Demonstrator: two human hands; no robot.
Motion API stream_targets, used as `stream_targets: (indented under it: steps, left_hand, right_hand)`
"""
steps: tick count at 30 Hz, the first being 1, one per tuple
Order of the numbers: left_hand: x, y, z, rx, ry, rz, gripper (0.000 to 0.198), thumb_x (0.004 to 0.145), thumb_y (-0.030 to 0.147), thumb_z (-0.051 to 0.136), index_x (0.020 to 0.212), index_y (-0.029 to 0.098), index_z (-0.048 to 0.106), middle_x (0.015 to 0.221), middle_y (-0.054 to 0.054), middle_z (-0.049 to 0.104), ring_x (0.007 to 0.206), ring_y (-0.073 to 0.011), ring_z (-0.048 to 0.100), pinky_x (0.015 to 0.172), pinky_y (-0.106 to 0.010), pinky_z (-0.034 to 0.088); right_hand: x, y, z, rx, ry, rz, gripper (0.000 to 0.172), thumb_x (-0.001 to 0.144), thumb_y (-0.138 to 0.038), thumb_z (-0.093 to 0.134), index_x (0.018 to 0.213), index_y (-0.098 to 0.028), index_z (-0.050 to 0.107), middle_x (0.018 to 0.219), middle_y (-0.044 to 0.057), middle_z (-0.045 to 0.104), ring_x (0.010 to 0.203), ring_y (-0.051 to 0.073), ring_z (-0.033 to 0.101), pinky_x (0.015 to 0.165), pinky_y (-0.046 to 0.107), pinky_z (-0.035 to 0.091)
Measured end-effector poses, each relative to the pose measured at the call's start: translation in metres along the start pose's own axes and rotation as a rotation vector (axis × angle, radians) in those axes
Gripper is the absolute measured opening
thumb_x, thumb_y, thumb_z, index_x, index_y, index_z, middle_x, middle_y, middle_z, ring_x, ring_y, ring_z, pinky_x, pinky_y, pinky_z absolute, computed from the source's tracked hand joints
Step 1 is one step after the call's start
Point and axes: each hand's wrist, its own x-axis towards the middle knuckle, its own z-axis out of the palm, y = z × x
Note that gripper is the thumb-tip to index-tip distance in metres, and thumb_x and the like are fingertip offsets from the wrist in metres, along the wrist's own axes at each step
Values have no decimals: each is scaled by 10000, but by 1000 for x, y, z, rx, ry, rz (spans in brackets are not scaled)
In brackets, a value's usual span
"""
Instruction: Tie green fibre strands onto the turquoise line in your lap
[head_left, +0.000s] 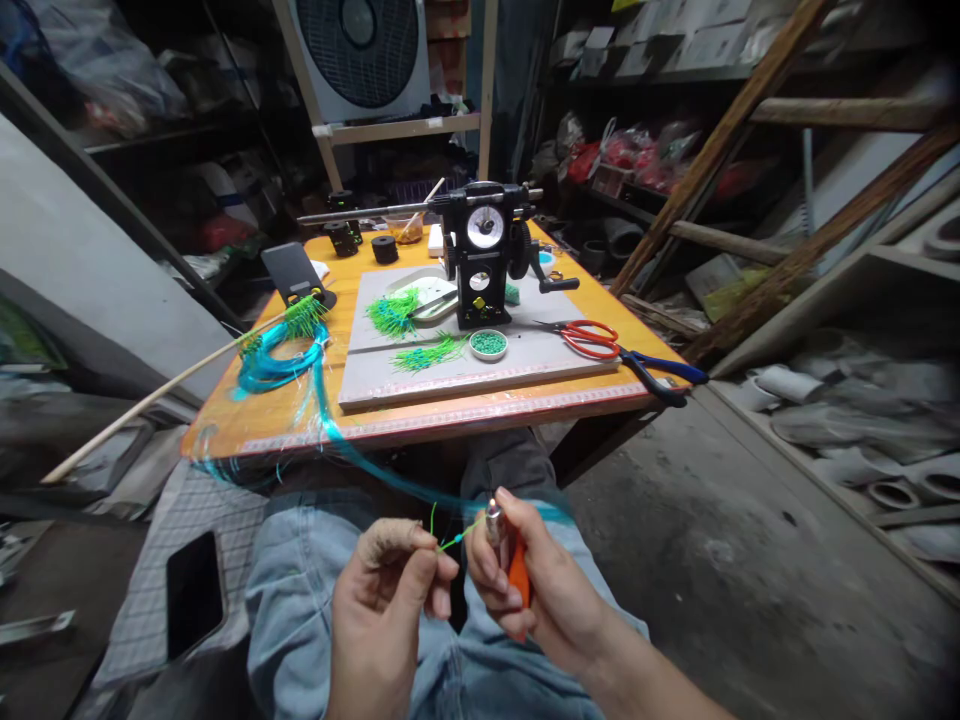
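Above my lap, my left hand pinches a thin green strand that carries a small blue bit. Cloth or tape wraps one of its fingers. My right hand is closed around an orange lighter, its metal top upright and a small glow at the tip. The strand's far end runs up to the lighter's top; whether they touch I cannot tell. Behind both hands, a bundle of blue line droops from the table across my legs.
On the orange table a grey board bears a black hand-crank machine, green tufts, a dish of green beads and red-handled scissors. Blue-handled pliers overhang the right edge. A phone lies at left.
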Motion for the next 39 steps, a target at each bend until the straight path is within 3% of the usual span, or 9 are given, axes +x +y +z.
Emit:
stream_targets:
  steps: [6, 9, 13, 17, 24, 27, 31, 36, 39]
  left_hand:
    - [2, -2, -4, -6, 8, 5, 226, 699, 328, 866, 769, 178, 712, 611, 12, 704, 439, -70, 589, 450, -146, 494]
    - [3, -3, -5, -18, 2, 8, 214, 704, 322, 865, 776, 189, 714, 620, 13, 722, 451, -64, 602, 455, -124, 491]
    - [3, -4, -6, -26, 29, 3, 213, 703, 318, 867, 777, 189, 714, 619, 18, 724, 448, -57, 602, 460, -114, 492]
    - [4, -6, -9, -4, 13, 20, 207, 715, 313, 859, 783, 183, 713, 624, 9, 731, 445, -60, 604, 462, -121, 496]
    - [7, -9, -10, 126, 24, 74, 186, 758, 317, 815, 807, 174, 706, 639, -13, 734, 462, -84, 609, 460, -152, 500]
    - [7, -9, -10, 219, 10, 92, 136, 791, 294, 782, 814, 184, 705, 656, -14, 741, 485, -88, 617, 489, -156, 511]
    - [4, -10, -8, 287, -20, 118, 59, 828, 247, 738, 847, 198, 710, 681, -9, 742, 510, -85, 612, 518, -152, 511]
    - [1, -9, -6, 332, -67, 129, 15, 859, 205, 696, 867, 207, 708, 708, -7, 729, 536, -89, 618, 538, -162, 514]
    - [0, -5, -5, 321, -39, 238, 47, 885, 195, 664, 870, 213, 705, 964, -33, 710, 547, -67, 604, 512, -171, 497]
  right_hand:
    - [0, 2, -4, -89, 47, -25, 615, 869, -706, 486, 573, -167, 499, 456, -88, 329, 376, 28, 163, 330, 141, 88]
    - [-3, -15, -19, -328, 213, -232, 613, 896, -726, 424, 759, -166, 634, 543, -65, 391, 400, 50, 228, 348, 154, 169]
    - [-2, -66, -50, -1395, 553, -877, 457, 1004, -523, 406, 1270, -233, 639, 878, 61, 599, 737, 182, 576, 588, 258, 455]
    - [12, -110, -74, -2173, 673, -1016, 389, 1008, -319, 471, 1360, -225, 607, 994, 124, 627, 909, 274, 575, 780, 385, 496]
    - [14, -108, -64, -2200, 607, -1191, 392, 959, -112, 521, 1330, -190, 619, 1299, 185, 547, 1211, 347, 461, 1015, 529, 426]
    - [-5, -84, -39, -2048, 309, -1323, 333, 975, -66, 476, 1252, -155, 638, 1031, 121, 610, 909, 197, 606, 774, 299, 541]
    - [-22, -58, -10, -2052, -26, -1285, 266, 990, -107, 481, 1204, -75, 636, 886, 94, 635, 734, 153, 610, 550, 221, 479]
    - [-20, -50, -3, -2051, -80, -1219, 329, 992, -61, 369, 1021, -69, 696, 832, 114, 651, 698, 179, 602, 525, 254, 459]
    - [-17, -48, -8, -1838, 23, -1165, 258, 974, -80, 458, 979, -105, 715, 865, 113, 651, 727, 170, 620, 580, 250, 486]
